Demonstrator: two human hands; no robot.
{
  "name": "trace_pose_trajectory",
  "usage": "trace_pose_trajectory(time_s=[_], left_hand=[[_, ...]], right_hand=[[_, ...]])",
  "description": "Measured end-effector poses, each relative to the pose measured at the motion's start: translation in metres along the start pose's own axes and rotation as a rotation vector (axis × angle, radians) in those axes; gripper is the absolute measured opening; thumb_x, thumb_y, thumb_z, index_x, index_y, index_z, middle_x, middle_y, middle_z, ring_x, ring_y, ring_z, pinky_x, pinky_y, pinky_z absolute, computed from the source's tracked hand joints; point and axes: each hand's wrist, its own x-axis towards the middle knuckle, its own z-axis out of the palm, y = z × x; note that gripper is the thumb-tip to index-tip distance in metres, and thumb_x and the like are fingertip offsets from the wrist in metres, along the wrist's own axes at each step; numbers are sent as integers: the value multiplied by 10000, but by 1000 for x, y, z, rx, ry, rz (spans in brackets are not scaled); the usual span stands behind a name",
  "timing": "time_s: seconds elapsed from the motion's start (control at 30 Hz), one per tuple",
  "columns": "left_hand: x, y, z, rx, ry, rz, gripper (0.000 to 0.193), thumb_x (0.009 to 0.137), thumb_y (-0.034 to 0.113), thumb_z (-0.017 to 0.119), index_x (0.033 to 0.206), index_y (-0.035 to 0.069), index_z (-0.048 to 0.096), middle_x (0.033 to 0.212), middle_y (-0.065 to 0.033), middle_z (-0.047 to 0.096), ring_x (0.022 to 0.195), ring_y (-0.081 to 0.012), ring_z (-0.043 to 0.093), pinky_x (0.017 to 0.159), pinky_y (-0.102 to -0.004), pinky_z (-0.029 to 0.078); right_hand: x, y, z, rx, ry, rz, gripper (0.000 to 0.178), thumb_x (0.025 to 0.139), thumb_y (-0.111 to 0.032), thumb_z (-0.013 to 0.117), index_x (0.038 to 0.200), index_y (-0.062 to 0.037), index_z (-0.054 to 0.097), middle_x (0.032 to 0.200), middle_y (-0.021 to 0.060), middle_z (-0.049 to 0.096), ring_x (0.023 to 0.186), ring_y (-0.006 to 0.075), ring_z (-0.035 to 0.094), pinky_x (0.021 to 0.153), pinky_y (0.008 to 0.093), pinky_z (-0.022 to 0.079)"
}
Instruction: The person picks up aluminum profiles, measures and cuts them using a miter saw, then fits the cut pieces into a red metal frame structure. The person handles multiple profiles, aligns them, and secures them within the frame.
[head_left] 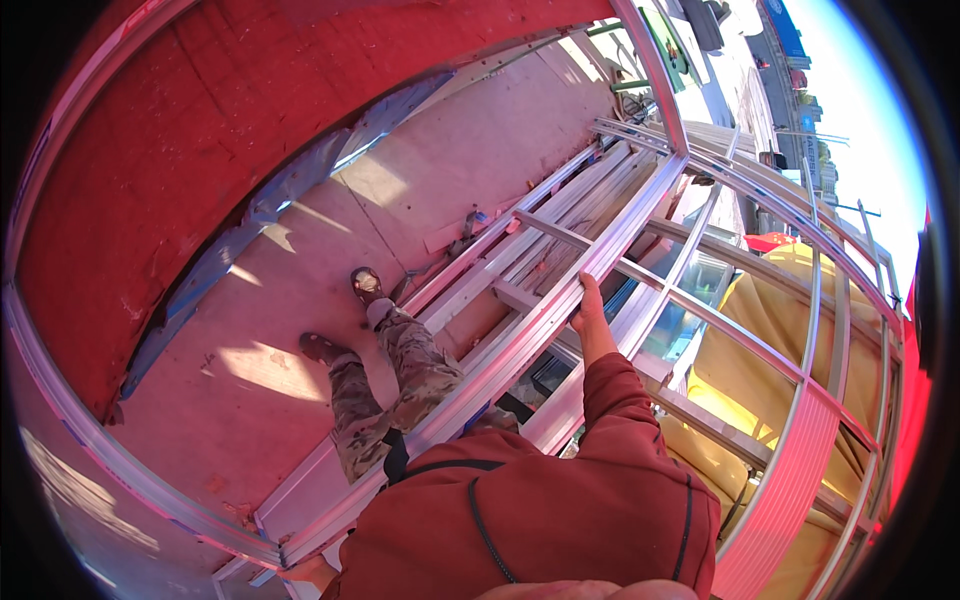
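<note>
A large silvery metal frame (465,402), made of straight grooved bars, surrounds the view in front of me. Its near bar slants from the lower left to the upper right, across my body. My right hand (588,306) is closed around this bar, the thumb side showing and the fingertips hidden behind the metal. At the lower left, beside a corner of the same frame, my left hand (314,572) grips it from below. Most of that hand is covered by the bar and my sleeve. Both arms are spread wide apart.
A big red panel (250,110) with a blue lower edge stands at the upper left. Long metal profiles (570,225) lie on a rack to my right. Beyond are another gridded metal frame (735,325) and yellow sheeting (715,395). My feet stand on the concrete floor (300,290).
</note>
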Motion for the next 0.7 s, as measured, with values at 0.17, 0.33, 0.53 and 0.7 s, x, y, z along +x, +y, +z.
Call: trace_pose_trajectory(time_s=[0.17,0.33,0.53,0.7], left_hand=[[-17,-1,24,-8,8,-19,640,851,538,474,1373,170,505,1197,-47,582,818,-235,557,707,-376,504],[-28,5,42,-12,8,-40,617,857,516,474,1368,171,511,1189,-46,587,813,-235,560,706,-374,504],[-40,18,60,-26,15,-56,591,865,489,475,1361,171,518,1181,-45,593,808,-236,563,704,-372,505],[-68,42,107,-39,19,-58,569,871,467,475,1355,171,525,1173,-44,598,803,-237,566,703,-370,505]], right_hand=[[14,2,7,-113,115,-46,442,903,-296,572,1207,18,514,1084,172,621,956,332,619,883,452,517],[12,3,6,-78,130,-37,434,890,-272,588,1199,25,519,1069,164,614,949,319,613,869,439,514],[8,2,15,-139,193,-90,432,876,-276,605,1184,16,525,1004,146,609,901,312,613,836,434,526],[2,-5,21,-162,191,-86,396,869,-270,614,1147,4,546,1007,144,609,899,303,614,840,450,520]])
